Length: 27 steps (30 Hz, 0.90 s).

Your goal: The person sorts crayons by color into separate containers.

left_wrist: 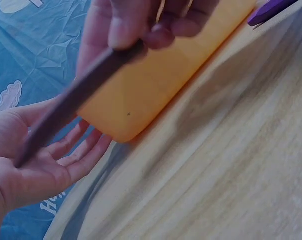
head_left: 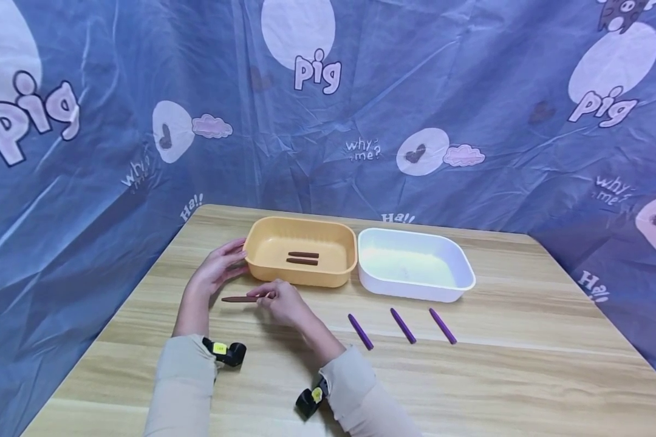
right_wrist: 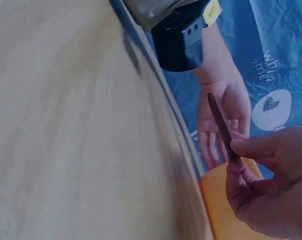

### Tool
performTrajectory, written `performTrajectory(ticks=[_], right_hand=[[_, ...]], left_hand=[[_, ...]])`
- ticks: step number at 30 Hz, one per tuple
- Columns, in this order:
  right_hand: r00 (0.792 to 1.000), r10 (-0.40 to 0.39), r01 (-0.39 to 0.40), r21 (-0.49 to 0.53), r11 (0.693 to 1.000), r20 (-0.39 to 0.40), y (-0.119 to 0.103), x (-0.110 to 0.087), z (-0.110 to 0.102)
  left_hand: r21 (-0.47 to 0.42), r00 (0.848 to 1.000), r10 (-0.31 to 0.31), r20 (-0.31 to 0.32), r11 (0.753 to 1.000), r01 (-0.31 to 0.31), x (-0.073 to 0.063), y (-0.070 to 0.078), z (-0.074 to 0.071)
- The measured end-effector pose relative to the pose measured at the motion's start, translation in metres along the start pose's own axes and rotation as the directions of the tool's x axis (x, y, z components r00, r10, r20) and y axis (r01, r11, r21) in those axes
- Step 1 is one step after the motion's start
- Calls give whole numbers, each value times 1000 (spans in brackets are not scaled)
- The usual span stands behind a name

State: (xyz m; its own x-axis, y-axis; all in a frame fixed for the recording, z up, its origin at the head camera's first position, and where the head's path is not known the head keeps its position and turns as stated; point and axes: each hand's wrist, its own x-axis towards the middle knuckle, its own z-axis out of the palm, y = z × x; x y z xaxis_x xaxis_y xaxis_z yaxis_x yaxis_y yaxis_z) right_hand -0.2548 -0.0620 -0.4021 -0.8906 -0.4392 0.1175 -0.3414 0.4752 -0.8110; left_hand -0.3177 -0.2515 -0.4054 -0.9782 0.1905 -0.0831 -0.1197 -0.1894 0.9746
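My right hand pinches a brown crayon by one end between thumb and fingers, in front of the orange bin. The crayon's free end points left; in the right wrist view the crayon is held clear of the table. My left hand rests against the bin's left end. Its fingers look fairly straight in the left wrist view, where the same crayon passes in front of the palm. Inside the bin lie two more brown crayons, side by side.
A white bin stands against the orange one on its right, with nothing seen inside. Three purple crayons lie slanted on the wooden table before it. Behind hangs a blue printed cloth.
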Motion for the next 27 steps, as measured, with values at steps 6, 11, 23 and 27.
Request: performTrajectory(ticks=[6,11,23,27], right_hand=[[1000,-15,15,26,1000,18,-11,-2,-13],[999,-49,49,38,998,1,-19,0,-28],[994,-47,49,23,999,-102,-19,20,-68],[995,4,7,111,994,-100,-10,29,-79]], left_hand=[[2,1000,-7,3,1000,7,0,0,-1],[29,1000,-4,-2,1000,4,0,-1,0],[9,1000,0,-12,1000,0,-2,-1,-1],[12,1000,9,-6,1000,-9,-2,-2,0]])
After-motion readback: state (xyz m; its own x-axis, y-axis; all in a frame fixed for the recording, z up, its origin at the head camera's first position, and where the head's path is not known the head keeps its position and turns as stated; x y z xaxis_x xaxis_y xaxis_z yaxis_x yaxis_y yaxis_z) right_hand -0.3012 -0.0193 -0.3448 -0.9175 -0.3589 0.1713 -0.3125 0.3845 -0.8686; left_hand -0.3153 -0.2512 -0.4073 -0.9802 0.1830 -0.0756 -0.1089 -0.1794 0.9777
